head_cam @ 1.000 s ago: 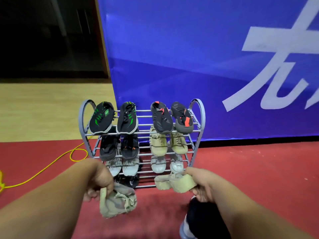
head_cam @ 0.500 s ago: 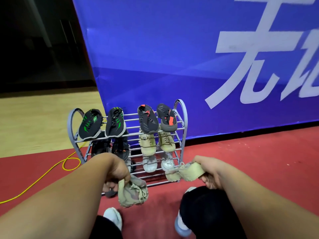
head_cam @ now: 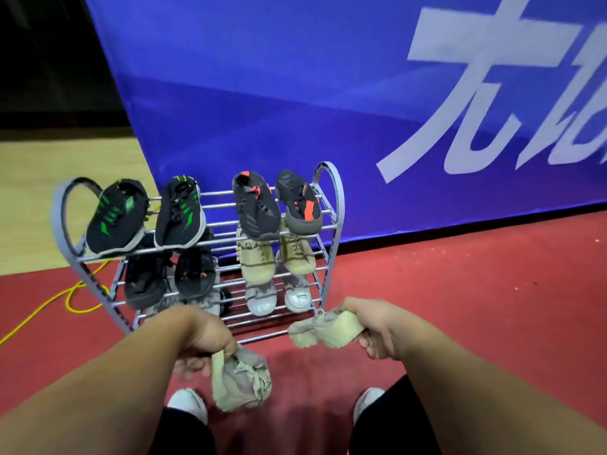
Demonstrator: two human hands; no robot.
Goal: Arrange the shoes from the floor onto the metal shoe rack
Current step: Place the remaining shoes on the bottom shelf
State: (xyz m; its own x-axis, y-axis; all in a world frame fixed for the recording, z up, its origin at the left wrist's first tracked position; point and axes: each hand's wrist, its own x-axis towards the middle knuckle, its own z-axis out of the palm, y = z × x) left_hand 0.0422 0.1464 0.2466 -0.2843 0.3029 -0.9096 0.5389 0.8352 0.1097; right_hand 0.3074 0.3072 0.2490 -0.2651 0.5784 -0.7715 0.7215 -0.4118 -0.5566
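The left beige fabric shoe (head_cam: 241, 382) hangs from your left grip (head_cam: 207, 339), fingers curled round its collar and toe drooping over the red floor (head_cam: 460, 290). It sits low, just in front of the grey metal shoe rack (head_cam: 341, 208).

Your right grip (head_cam: 377, 326) is closed round the heel of the right beige fabric shoe (head_cam: 323, 328), which lies level with its toe pointing at the rack's bottom tier, near its right end.

On the top tier you've got a black pair with green stripes (head_cam: 115, 218) beside a dark grey pair with red patches (head_cam: 256, 208). Below them come a black pair (head_cam: 144, 277) and a tan laced pair (head_cam: 254, 257), then pale grey shoes (head_cam: 261, 295) lower down.

A blue banner with white characters (head_cam: 295, 93) stands behind the rack, and a yellow cable (head_cam: 49, 303) trails away on the left.
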